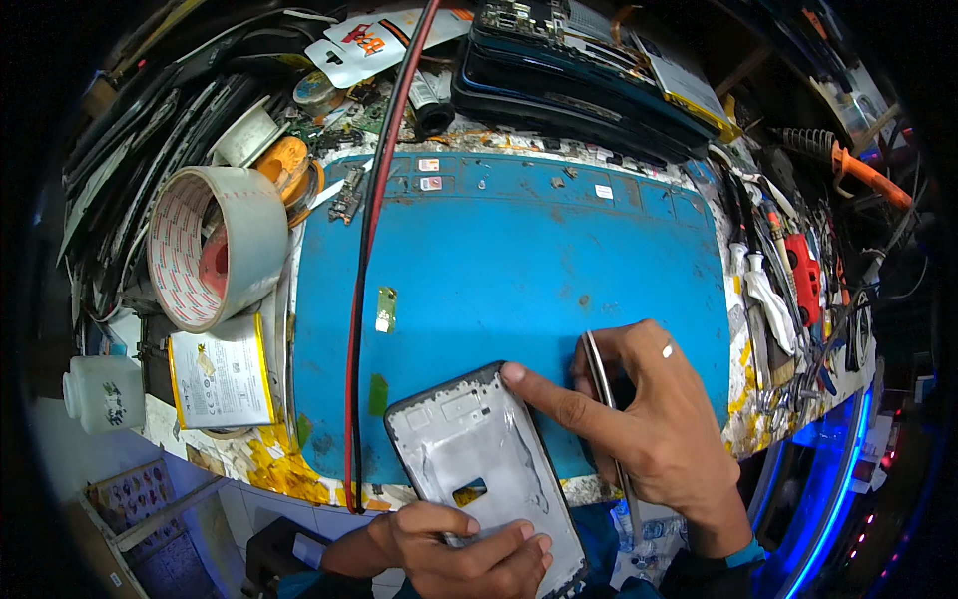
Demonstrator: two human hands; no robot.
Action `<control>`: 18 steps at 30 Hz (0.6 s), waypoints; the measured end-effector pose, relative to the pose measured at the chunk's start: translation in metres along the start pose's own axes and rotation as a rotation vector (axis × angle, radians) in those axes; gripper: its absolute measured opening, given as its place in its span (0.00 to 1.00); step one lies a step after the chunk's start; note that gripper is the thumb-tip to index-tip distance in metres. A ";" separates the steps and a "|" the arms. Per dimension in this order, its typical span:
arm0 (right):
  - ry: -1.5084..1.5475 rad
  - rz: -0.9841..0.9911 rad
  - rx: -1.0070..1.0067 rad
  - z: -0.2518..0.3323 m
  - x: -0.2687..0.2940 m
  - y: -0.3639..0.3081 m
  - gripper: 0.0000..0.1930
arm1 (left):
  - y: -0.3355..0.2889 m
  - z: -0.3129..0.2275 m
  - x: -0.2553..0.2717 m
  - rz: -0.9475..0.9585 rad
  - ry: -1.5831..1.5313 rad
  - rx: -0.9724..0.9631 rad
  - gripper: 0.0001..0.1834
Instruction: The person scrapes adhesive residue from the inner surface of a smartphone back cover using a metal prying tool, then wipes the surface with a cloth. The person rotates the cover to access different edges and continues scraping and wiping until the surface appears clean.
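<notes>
My left hand (pixel 464 549) grips the lower part of a phone frame (pixel 469 439), its thumb and fingers closed over the edges. The frame is a grey plate with a black rim, a small rectangular cutout and wavy glue-like traces along its long side. It is tilted above the near edge of the blue work mat (pixel 519 270). In my right hand (pixel 649 419) is a slim metal tool that looks like tweezers (pixel 600 371), held upright between the fingers. The right index fingertip touches the frame's upper right corner.
A large tape roll (pixel 220 250), a phone battery (pixel 222 371) and a plastic bottle (pixel 105 392) stand left of the mat. A red and black cable (pixel 371 220) crosses it. Stacked phone parts (pixel 589 90) lie behind; hand tools and a soldering iron (pixel 868 175) are at the right.
</notes>
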State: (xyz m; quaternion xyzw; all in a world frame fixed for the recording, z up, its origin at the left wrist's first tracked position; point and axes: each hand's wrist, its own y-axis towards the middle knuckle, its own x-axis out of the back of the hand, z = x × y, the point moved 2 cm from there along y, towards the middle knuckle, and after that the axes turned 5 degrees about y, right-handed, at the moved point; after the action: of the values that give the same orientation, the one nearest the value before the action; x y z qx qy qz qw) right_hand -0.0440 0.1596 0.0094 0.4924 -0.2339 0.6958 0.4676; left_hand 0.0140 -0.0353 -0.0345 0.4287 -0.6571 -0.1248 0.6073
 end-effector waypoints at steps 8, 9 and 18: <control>0.239 0.021 0.103 -0.001 0.005 -0.044 0.06 | 0.000 0.003 -0.004 -0.065 0.027 -0.042 0.26; 0.398 0.074 0.085 0.002 0.007 -0.051 0.07 | 0.000 0.002 -0.006 -0.100 0.040 -0.035 0.26; 0.537 0.014 0.161 0.016 0.012 -0.108 0.14 | 0.003 -0.008 -0.008 -0.084 0.033 0.097 0.27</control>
State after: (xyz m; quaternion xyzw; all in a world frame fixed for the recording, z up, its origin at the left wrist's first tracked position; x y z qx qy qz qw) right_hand 0.0576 0.2013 0.0126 0.3244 -0.0488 0.8209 0.4675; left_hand 0.0188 -0.0248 -0.0367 0.4869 -0.6337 -0.1113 0.5907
